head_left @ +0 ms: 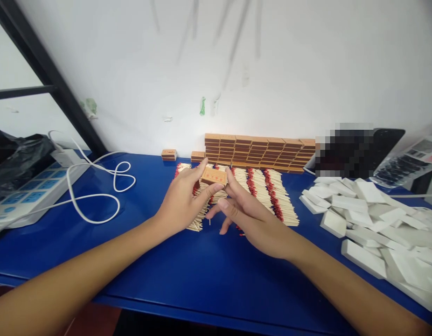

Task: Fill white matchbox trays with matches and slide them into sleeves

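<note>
My left hand (183,198) and my right hand (249,217) meet over the middle of the blue table (139,261). Between their fingertips they hold a small tan matchbox (213,176), pinched from both sides. Under the hands lie rows of red-tipped matches (268,193), spread flat on the table. Behind them, against the white wall, stands a stacked row of closed tan matchboxes (260,153). Two more single boxes sit at its left, one (169,154) apart from the stack.
A heap of white inner trays (380,219) lies at the right. A power strip (34,191) with a looping white cable (97,196) sits at the left beside a black bag (16,158). A calculator (408,163) and a dark object stand at the back right.
</note>
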Action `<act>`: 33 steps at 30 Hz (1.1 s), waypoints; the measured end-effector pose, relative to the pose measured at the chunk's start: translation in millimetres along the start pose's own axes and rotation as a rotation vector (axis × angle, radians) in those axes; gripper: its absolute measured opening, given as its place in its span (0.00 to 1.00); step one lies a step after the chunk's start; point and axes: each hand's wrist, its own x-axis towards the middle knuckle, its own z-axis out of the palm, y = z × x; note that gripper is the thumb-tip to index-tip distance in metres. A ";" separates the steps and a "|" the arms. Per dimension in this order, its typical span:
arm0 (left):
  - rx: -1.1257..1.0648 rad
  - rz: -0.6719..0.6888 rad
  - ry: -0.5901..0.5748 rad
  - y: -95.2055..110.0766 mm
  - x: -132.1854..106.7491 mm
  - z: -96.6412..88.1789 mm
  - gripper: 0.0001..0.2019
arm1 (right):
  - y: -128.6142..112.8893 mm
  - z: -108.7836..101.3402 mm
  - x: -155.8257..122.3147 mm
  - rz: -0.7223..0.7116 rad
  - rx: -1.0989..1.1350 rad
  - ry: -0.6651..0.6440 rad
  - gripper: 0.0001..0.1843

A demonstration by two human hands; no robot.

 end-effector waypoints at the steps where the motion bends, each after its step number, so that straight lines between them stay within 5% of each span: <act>1: 0.008 0.029 0.003 1.1 -0.4 -0.5 0.30 | 2.0 0.0 0.3 -0.005 -0.012 0.000 0.46; 9: -0.150 -0.138 0.020 4.3 1.2 1.8 0.38 | 14.9 2.1 3.9 -0.107 -0.069 0.141 0.36; 15: -0.183 -0.122 0.058 2.3 3.1 0.3 0.24 | 14.7 -2.6 3.0 -0.158 -0.114 0.172 0.34; 20: -0.115 -0.084 0.030 -2.0 5.5 -3.1 0.24 | 16.3 -5.1 2.1 -0.143 -0.230 0.156 0.37; 28: 0.131 0.004 0.001 -3.6 9.3 -7.1 0.14 | 15.0 -7.2 3.9 -0.284 -0.513 0.182 0.39; 31: 0.322 0.039 0.062 -21.0 24.7 -24.4 0.17 | 14.5 -10.9 5.8 -0.297 -0.572 0.218 0.36; 33: 0.505 -0.106 0.160 -41.6 40.0 -42.6 0.26 | 14.8 -13.9 7.3 -0.308 -0.614 0.251 0.33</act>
